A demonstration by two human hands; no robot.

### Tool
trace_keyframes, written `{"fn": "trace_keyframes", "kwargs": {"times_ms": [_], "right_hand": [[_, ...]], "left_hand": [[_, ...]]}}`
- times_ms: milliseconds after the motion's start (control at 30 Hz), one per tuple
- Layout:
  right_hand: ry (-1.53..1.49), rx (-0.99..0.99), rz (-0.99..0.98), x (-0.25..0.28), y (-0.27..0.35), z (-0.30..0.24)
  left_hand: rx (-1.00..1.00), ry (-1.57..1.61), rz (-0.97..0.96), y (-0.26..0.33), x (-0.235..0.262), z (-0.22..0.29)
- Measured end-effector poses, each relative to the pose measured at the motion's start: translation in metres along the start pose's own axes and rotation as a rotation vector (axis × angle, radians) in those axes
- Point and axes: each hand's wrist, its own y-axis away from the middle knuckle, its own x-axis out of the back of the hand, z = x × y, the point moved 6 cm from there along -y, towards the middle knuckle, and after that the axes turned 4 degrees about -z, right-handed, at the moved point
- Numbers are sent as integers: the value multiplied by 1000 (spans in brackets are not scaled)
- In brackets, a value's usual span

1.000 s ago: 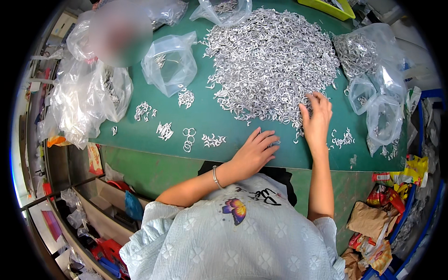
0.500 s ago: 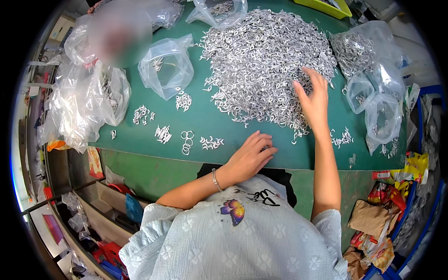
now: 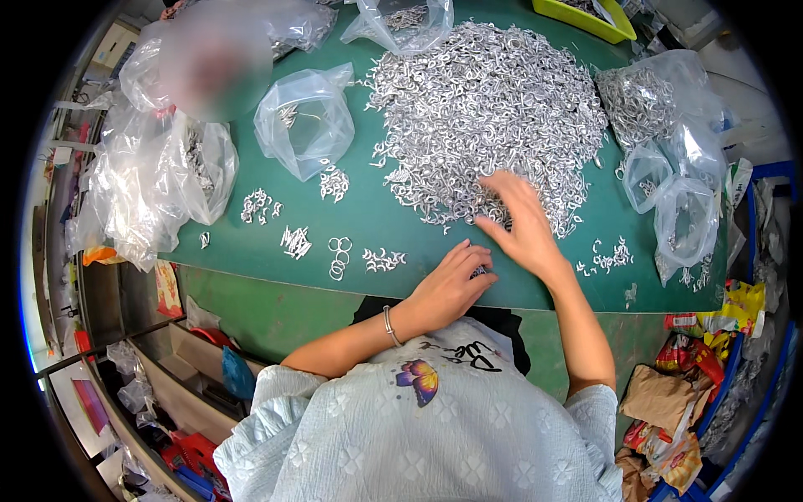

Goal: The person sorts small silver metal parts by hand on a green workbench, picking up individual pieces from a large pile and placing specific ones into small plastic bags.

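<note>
A large heap of small silver metal pieces (image 3: 485, 109), many curved or ring-shaped, covers the middle of the green table (image 3: 335, 209). My right hand (image 3: 525, 230) reaches to the heap's near side, fingers and thumb apart, fingertips touching the pieces. Closer to the table's front edge, my left hand (image 3: 452, 286) is curled palm down around a few small metal pieces (image 3: 478, 272), partly hidden by its fingers. Left of that hand lie sorted groups: small crescents (image 3: 384, 260), plain rings (image 3: 338, 258) and thin sticks (image 3: 295, 242). More crescents (image 3: 615, 256) lie scattered to the right.
Two further little piles (image 3: 334, 183) (image 3: 260, 206) sit farther left. An open clear bag (image 3: 305, 121) stands behind them, beside bulky plastic bags (image 3: 138, 180). Filled clear bags (image 3: 640, 96) line the right side, and a yellow tray (image 3: 602, 25) is at the back. A person sits far left.
My right hand has moved left and nearer, from the heap's right side to its near edge. Some pieces at the right front lie differently. My left hand stays in place.
</note>
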Motion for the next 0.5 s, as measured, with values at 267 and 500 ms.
{"fn": "trace_keyframes", "kwargs": {"times_ms": [267,500], "right_hand": [[-136,-73,311,39,-9,23],[257,64,-51,5,10,-7]], "left_hand": [[-6,16,6,0,3,2],[7,25,13,2,2,-1]]}}
